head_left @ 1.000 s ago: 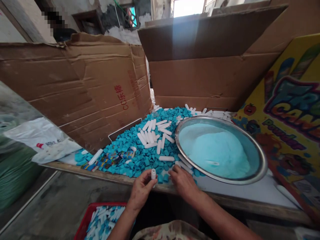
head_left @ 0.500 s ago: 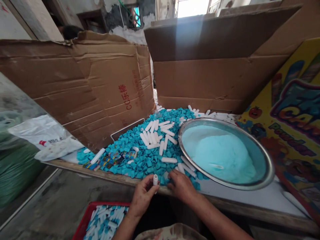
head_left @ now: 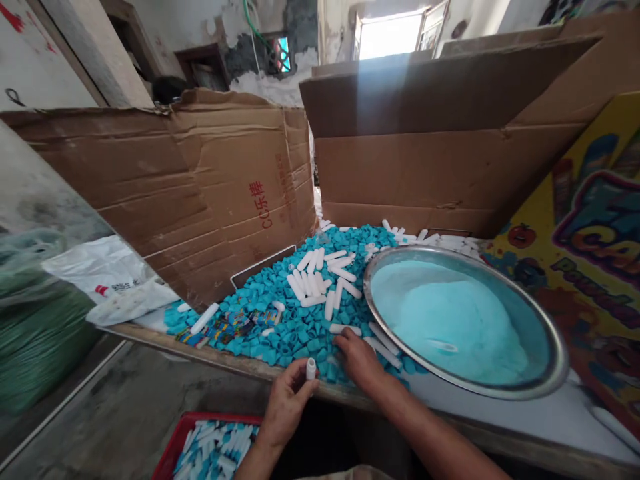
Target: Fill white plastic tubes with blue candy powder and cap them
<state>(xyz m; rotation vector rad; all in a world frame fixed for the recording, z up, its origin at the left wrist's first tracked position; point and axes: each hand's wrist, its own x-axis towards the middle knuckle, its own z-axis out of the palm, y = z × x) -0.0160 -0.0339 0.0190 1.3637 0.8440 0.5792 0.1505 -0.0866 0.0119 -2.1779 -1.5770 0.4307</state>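
My left hand (head_left: 290,400) pinches a small white plastic tube (head_left: 311,369) upright between thumb and fingers, its open threaded neck facing up. To its right, my right hand (head_left: 359,357) is over the near edge of a heap of blue plastic caps (head_left: 300,340). Its fingers are bent together, with the tips down among the caps just in front of a lying white tube (head_left: 345,329); whatever they pinch is hidden. More white tubes (head_left: 313,281) lie scattered on top of the heap.
A wide metal bowl (head_left: 373,307) of pale blue powder (head_left: 460,320) stands at the right. Cardboard walls (head_left: 220,193) enclose the table's back, and a yellow printed box (head_left: 600,220) leans right. Below the wooden edge, a red crate (head_left: 173,443) holds tubes and caps. Colourful wrappers (head_left: 235,323) lie left.
My right hand has reached slightly forward, close to the lying white tube, and its fingers have drawn together. My left hand still holds its tube. The view has tilted up a little.
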